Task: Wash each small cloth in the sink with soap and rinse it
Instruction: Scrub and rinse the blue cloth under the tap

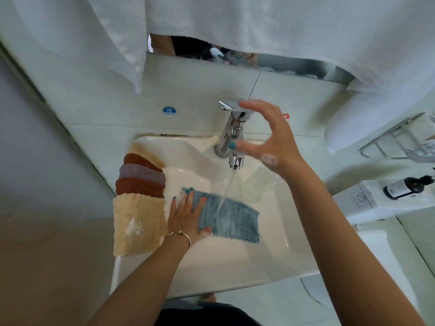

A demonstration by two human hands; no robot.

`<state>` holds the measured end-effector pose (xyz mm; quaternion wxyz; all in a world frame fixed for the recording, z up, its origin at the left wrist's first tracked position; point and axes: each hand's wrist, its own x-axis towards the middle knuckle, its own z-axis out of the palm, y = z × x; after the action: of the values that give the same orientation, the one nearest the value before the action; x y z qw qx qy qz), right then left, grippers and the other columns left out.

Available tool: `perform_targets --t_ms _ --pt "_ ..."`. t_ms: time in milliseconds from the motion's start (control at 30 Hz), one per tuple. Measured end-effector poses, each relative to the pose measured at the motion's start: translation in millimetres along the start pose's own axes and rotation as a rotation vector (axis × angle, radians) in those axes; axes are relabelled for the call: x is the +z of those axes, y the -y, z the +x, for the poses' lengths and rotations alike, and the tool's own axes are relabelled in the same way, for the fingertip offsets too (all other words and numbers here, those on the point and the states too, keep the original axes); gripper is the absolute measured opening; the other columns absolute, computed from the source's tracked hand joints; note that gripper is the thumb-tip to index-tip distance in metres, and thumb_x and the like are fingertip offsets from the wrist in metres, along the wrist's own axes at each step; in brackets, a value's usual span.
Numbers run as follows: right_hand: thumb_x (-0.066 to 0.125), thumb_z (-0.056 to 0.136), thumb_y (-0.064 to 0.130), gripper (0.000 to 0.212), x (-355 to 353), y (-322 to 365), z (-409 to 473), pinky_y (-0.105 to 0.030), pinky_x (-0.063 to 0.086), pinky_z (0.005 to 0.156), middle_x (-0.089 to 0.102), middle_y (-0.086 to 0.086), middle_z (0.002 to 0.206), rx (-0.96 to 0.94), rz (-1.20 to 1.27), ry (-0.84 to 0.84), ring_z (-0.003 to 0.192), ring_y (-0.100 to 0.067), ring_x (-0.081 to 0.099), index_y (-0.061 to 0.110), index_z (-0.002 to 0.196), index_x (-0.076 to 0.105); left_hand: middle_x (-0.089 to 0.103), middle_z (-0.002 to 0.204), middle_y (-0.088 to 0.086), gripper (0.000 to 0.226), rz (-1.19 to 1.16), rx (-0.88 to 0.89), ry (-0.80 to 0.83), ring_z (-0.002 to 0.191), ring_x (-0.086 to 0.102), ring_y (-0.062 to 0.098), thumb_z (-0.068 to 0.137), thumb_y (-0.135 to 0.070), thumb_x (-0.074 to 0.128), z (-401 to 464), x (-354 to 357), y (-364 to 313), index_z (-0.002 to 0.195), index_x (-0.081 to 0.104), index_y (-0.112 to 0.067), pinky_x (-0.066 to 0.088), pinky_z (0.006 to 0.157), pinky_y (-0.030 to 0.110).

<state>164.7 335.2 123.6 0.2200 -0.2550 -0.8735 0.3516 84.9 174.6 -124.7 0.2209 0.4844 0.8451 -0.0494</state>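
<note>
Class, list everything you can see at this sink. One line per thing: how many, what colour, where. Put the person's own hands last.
Sink: one, white, centre.
Tap: one, chrome, back of the sink, water running.
Blue cloth: one, in the basin under the stream.
Stacked cloths: five, cream, brown, lilac, brown, cream, overlapping on the sink's left rim.
Towels: white, hanging above.
Cold sticker: one, blue, wall left of the tap.
Bottle: one, dark, far right.
Wire rack: one, metal, right wall.
Bracelet: one, gold, left wrist.
Left hand: holding the blue cloth's left end.
Right hand: open, by the tap.
</note>
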Motion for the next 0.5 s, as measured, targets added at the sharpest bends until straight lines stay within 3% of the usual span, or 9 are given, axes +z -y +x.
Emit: perform_targets --t_ms 133,267,333,500 --pt "0.087 0.066 0.021 0.066 11 -25 -69 -0.023 0.041 0.104 0.051 0.008 0.132 0.193 0.314 -0.042 0.124 -0.004 0.046 0.042 0.119 0.054 -0.032 0.156 0.009 0.100 -0.025 -0.084 0.039 0.146 -0.024 0.029 0.082 -0.078 0.037 -9 5 -6 0.149 -0.024 -0.035 -0.017 0.115 0.052" --pt "0.084 0.073 0.011 0.052 50 -78 -108 -0.023 0.050 0.090 0.059 0.010 0.114 0.423 0.306 0.130 0.107 -0.010 0.055 0.028 0.115 0.060 -0.028 0.157 0.014 0.105 -0.075 -0.077 0.020 0.145 -0.024 0.035 0.081 -0.075 0.047 -8 -5 -12 0.152 -0.015 -0.028 -0.012 0.115 0.052" --pt "0.082 0.076 0.010 0.045 71 -110 -115 -0.023 0.048 0.085 0.061 0.007 0.108 0.483 0.257 0.200 0.100 -0.014 0.057 0.019 0.115 0.061 -0.025 0.159 0.010 0.104 -0.115 -0.024 -0.034 0.146 -0.020 0.033 0.082 -0.074 0.047 -5 -7 -12 0.153 -0.012 -0.027 -0.006 0.118 0.050" --pt "0.071 0.088 0.020 0.034 117 -148 -109 -0.024 0.038 0.093 0.063 -0.013 0.119 0.515 0.037 0.279 0.109 -0.023 0.056 0.011 0.120 0.064 -0.027 0.158 0.005 0.100 -0.052 0.026 -0.005 0.147 -0.023 0.023 0.081 -0.080 0.037 -4 5 -4 0.152 -0.017 -0.033 -0.010 0.118 0.046"
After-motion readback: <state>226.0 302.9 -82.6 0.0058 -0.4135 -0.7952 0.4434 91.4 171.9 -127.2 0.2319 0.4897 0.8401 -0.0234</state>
